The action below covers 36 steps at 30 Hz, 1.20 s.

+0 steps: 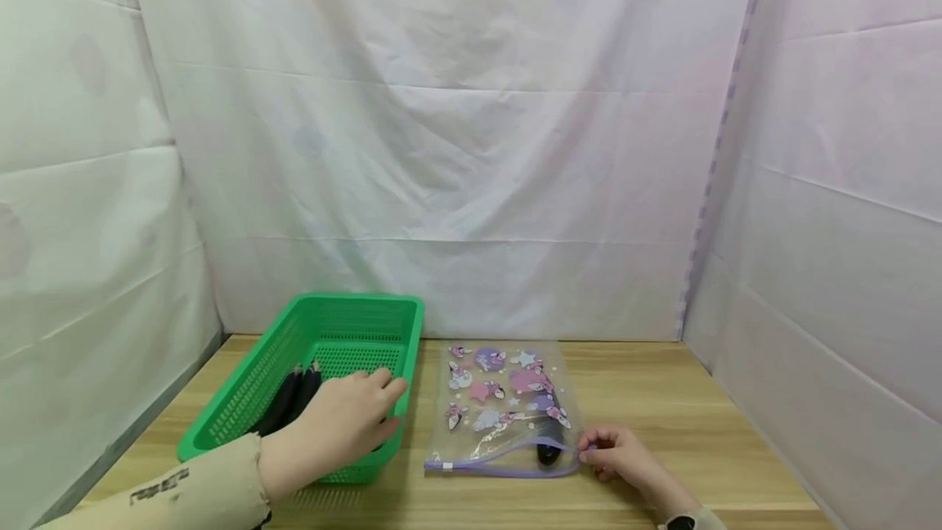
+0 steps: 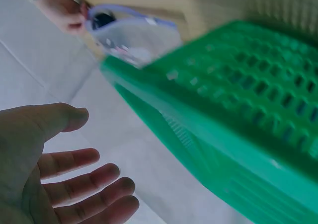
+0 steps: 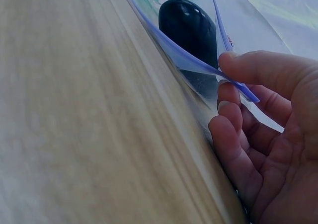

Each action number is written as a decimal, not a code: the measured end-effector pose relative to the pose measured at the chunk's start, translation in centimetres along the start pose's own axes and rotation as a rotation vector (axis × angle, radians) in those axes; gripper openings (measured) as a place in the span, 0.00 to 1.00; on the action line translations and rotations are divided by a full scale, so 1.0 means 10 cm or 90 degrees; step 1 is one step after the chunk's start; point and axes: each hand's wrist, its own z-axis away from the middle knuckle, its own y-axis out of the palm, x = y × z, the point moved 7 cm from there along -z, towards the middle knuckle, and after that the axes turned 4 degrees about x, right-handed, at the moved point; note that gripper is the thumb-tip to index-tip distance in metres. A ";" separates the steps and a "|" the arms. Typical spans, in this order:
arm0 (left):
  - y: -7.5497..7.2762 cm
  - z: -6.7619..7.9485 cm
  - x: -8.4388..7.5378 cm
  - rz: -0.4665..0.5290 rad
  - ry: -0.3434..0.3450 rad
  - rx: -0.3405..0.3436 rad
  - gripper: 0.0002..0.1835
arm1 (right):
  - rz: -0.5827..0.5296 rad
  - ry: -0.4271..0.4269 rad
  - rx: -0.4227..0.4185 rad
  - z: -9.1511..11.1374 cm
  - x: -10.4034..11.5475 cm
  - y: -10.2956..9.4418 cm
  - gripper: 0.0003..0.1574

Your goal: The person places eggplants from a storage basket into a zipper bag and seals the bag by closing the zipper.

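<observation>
Bag first: it lies flat on the worktop, to the right of the green basket, printed side up, its mouth toward the person. One eggplant is inside, along the right side, its blunt dark end close to the mouth. The purple zip gapes around that end, and the white slider sits at the zip's left end.

The right hand pinches the right corner of the mouth between thumb and fingers. The left hand is over the near right part of the basket, holding nothing; the left wrist view shows its thumb and fingers spread apart. The two hands are well apart from each other.

As for progress, I judge it partly done: one eggplant is in the bag, while at least two more eggplants lie side by side in the basket, against its left wall. A dark bit shows under the left hand, too little of it to tell what it is. The zip is not yet closed.
</observation>
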 end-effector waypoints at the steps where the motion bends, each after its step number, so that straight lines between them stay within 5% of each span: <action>1: 0.01 -0.01 0.04 0.000 -0.006 0.002 0.12 | 0.000 0.000 0.001 0.00 -0.01 0.00 0.14; 9: 0.15 -0.18 0.48 -0.026 -0.048 0.018 0.11 | 0.011 0.001 -0.010 0.03 0.10 0.03 0.13; 16: 0.40 -0.30 0.91 0.010 -0.136 0.108 0.18 | 0.021 0.008 -0.017 0.01 0.03 0.01 0.14; 19: 0.50 -0.31 1.02 0.044 -0.155 0.142 0.13 | 0.016 0.002 -0.015 0.01 0.03 0.02 0.14; 30: 0.97 -0.27 1.23 0.143 -0.237 0.378 0.15 | -0.009 -0.004 -0.017 0.02 -0.01 0.00 0.13; 36: 1.18 -0.22 1.25 0.153 -0.271 0.453 0.10 | -0.014 -0.003 -0.015 0.01 0.01 0.02 0.13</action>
